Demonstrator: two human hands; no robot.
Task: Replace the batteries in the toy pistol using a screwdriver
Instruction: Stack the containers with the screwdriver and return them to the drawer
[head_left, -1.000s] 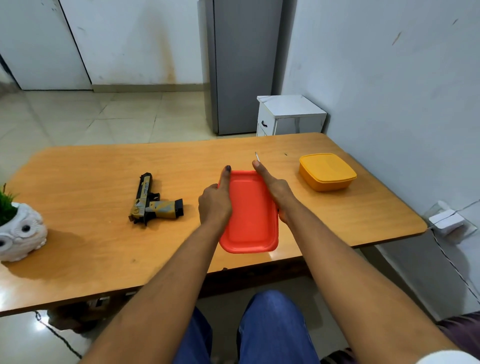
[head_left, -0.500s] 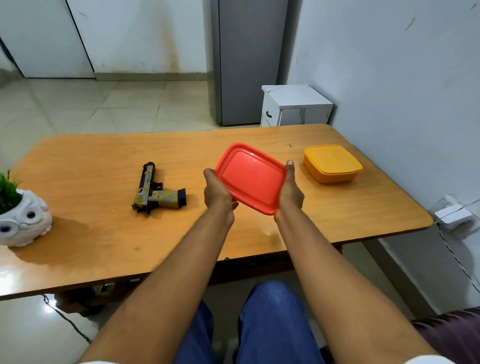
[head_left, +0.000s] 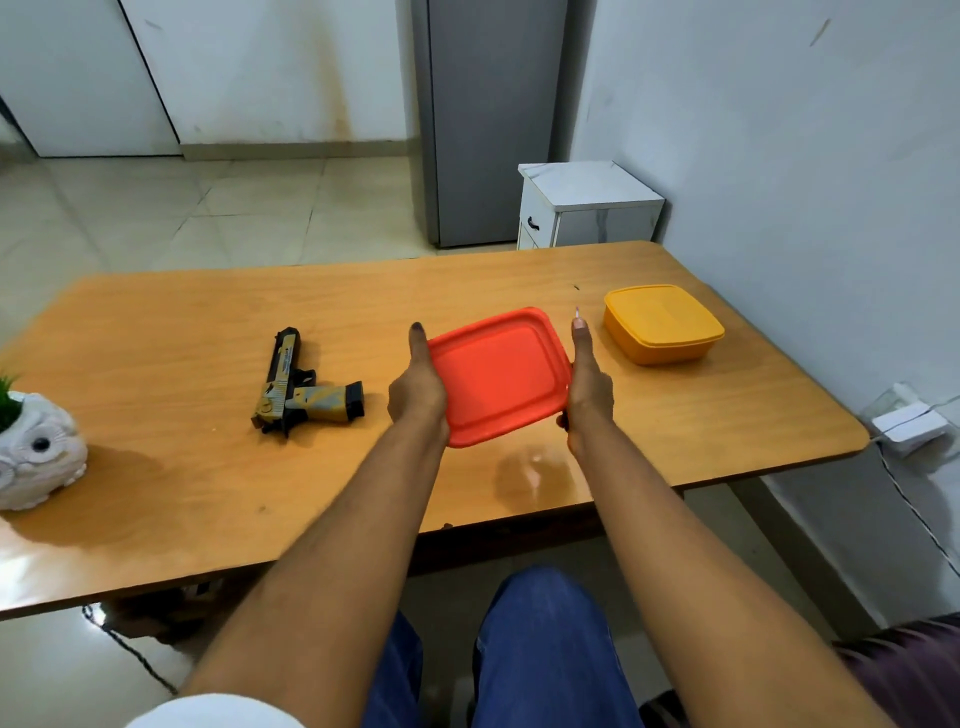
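Note:
A tan and black toy pistol (head_left: 296, 389) lies flat on the wooden table (head_left: 208, 483), left of my hands. Both hands hold a red plastic lid (head_left: 498, 374) by its two long sides, a little above the table. My left hand (head_left: 418, 387) grips the lid's left edge, thumb pointing away. On the lid's right edge sits my right hand (head_left: 587, 387), which also holds a thin metal tip (head_left: 576, 312) that pokes out past the thumb; its handle is hidden. No batteries are in sight.
A closed yellow container (head_left: 662, 322) stands on the table at the right. A white owl planter (head_left: 34, 452) sits at the table's left edge. Behind the table are a white cabinet (head_left: 587, 205) and a grey fridge (head_left: 488, 119). A white charger (head_left: 909, 426) lies on the floor, right.
The red lid was raised and tilted half a second ago; it is now lower and closer to level, still in both hands. The pistol and the yellow container have not moved.

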